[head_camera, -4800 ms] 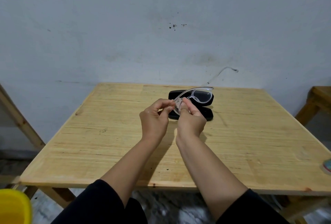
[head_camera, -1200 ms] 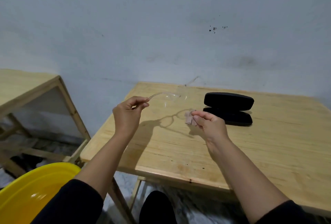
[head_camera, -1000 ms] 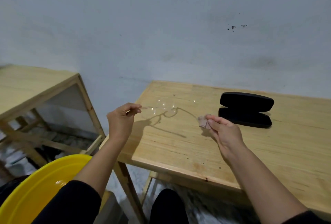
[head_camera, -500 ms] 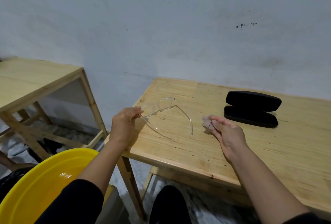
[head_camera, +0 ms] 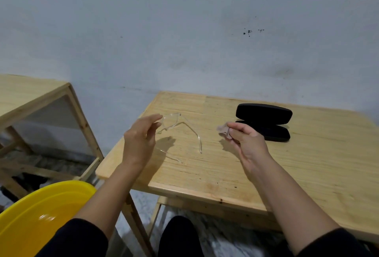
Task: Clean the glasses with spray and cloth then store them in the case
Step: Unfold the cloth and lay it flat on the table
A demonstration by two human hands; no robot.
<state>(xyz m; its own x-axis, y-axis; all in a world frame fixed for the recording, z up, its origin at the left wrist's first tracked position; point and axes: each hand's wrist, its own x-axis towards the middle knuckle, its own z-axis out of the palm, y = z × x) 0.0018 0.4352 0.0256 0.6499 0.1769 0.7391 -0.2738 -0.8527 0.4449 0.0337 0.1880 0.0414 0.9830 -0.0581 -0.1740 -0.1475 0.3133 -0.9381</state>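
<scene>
Clear-framed glasses [head_camera: 174, 123] sit low over the left part of the wooden table [head_camera: 307, 164], temples unfolded and pointing toward me, their tips at the tabletop. My left hand [head_camera: 141, 135] pinches the frame's left edge loosely between index finger and thumb. My right hand [head_camera: 246, 141] hovers to the right of the glasses, holding a small pinkish cloth [head_camera: 223, 130] in its fingertips. Just behind that hand, a black glasses case [head_camera: 264, 113] lies open with its lid raised. No spray bottle is in view.
A second wooden table [head_camera: 30, 96] stands to the left across a gap. A yellow plastic basin [head_camera: 34, 219] is at the bottom left, below the table's height. A grey wall runs along the table's far edge. My knee shows under the near edge.
My hands separated after rubbing the lens near the case. The left hand carried the glasses left and lowered them until the temple tips reached the table. The right hand kept the cloth.
</scene>
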